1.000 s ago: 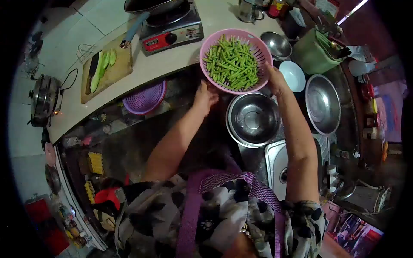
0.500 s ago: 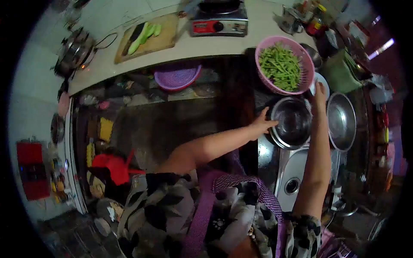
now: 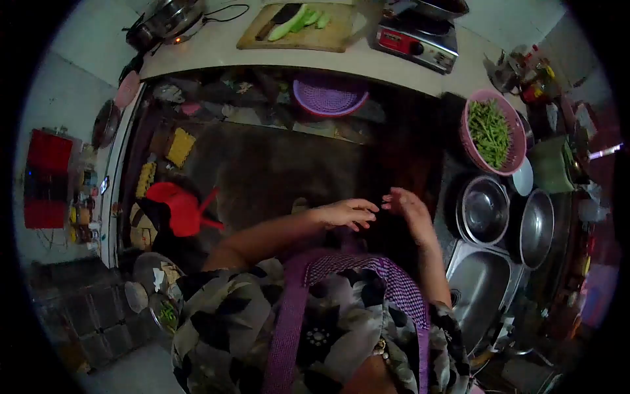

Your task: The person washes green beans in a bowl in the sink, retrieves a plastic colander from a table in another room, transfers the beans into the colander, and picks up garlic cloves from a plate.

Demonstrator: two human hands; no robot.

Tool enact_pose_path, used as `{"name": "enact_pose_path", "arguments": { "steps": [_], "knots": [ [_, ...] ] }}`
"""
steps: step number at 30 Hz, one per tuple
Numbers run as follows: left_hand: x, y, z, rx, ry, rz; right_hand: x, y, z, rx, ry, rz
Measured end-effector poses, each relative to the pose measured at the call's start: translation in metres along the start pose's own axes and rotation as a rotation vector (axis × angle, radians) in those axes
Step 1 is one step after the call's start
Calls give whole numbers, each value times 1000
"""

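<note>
My left hand [image 3: 349, 213] is held in front of my body with its fingers loosely apart and nothing in it. Close by on its right, my right hand [image 3: 409, 209] is raised, fingers apart and empty. A small gap separates the two hands. To the right of them, stacked metal bowls [image 3: 484, 209] stand beside the sink [image 3: 483, 279]. Beyond the bowls is a pink basket [image 3: 467, 134] of cut green beans [image 3: 491, 133]. A larger metal basin [image 3: 537, 230] leans right of the bowls, with a white plate [image 3: 523, 177] behind it.
On the back counter lie a cutting board [image 3: 328, 41] with pale green vegetable pieces [image 3: 289, 23] and a knife [image 3: 275, 21], and a gas stove [image 3: 415, 44]. A purple basket [image 3: 330, 98] sits below. On the left are a red dustpan-like object [image 3: 177, 207] and a pot [image 3: 167, 20].
Both hands have left the metal bowls and plate and come back in front of my body. The view has turned, so the counter things appear farther right.
</note>
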State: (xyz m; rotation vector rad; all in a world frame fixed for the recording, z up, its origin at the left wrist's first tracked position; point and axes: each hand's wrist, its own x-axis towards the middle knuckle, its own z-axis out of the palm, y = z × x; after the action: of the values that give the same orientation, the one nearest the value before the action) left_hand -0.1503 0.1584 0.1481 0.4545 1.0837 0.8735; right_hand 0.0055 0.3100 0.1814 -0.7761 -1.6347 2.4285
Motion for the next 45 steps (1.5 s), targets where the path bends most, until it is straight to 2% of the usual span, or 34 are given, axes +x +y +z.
{"name": "enact_pose_path", "arguments": {
  "steps": [2, 4, 5, 8, 9, 12, 15, 16, 18, 19, 21, 23, 24, 26, 28, 29, 32, 33, 35, 36, 37, 39, 41, 42, 43, 45],
  "knots": [
    [-10, -10, -24, -84, 48, 72, 25, 29, 22, -648, 34, -347],
    [-16, -17, -51, -171, 35, 110, 53, 4, 61, -24, 117, 23],
    [-21, -19, -68, -243, 80, 146, 77, 2, 77, 72, 142, 12],
    [-50, -24, -135, -162, 218, 210, 165, 14, 119, -55, 77, 31],
    [-62, -34, -154, -278, 261, 256, 184, 22, 137, -61, 52, 47],
    [-100, -37, -205, 62, 441, 51, 228, 47, 177, -148, -36, 117],
    [-115, -59, -246, 13, 532, 166, 271, 70, 204, -226, -168, 164],
    [-123, -56, -254, 79, 577, 131, 279, 78, 208, -326, -156, 104],
    [-134, -47, -262, 199, 677, 61, 289, 87, 218, -531, -150, -24],
    [-134, -51, -268, 146, 699, 58, 295, 77, 226, -719, -159, -31],
    [-128, -69, -277, 25, 765, 56, 315, 68, 233, -852, -252, -22],
    [-128, -79, -281, -33, 723, 204, 331, 69, 227, -937, -355, 31],
    [-127, -86, -274, -100, 774, 278, 347, 73, 219, -964, -479, 87],
    [-108, -105, -271, -66, 791, 84, 374, 105, 189, -928, -536, -1],
    [-120, -122, -253, -92, 1064, 179, 386, 85, 207, -1266, -700, -18],
    [-127, -123, -245, -95, 1205, 213, 398, 79, 229, -1224, -804, 3],
    [-184, -116, -216, -623, 1290, 167, 413, 70, 295, -1109, -1027, 92],
    [-215, -141, -207, -560, 1425, 64, 405, 75, 325, -1073, -1129, 103],
    [-251, -197, -184, -785, 1713, -134, 385, 88, 385, -1006, -1366, 138],
    [-239, -280, -181, -674, 1873, -85, 367, 93, 408, -966, -1456, 168],
    [-272, -279, -166, -655, 1932, -343, 351, 99, 427, -925, -1546, 199],
    [-279, -416, -163, -1113, 2140, -161, 319, 116, 462, -961, -1690, 216],
    [-375, -405, -142, -875, 2268, -496, 292, 142, 498, -1037, -1793, 199],
    [-415, -428, -139, -1030, 2327, -252, 278, 157, 516, -1096, -1823, 173],
    [-438, -520, -150, -944, 2465, -336, 267, 175, 535, -1152, -1843, 145],
    [-535, -521, -157, -896, 2566, -357, 258, 228, 556, -1183, -1923, 19]
  ]
}}
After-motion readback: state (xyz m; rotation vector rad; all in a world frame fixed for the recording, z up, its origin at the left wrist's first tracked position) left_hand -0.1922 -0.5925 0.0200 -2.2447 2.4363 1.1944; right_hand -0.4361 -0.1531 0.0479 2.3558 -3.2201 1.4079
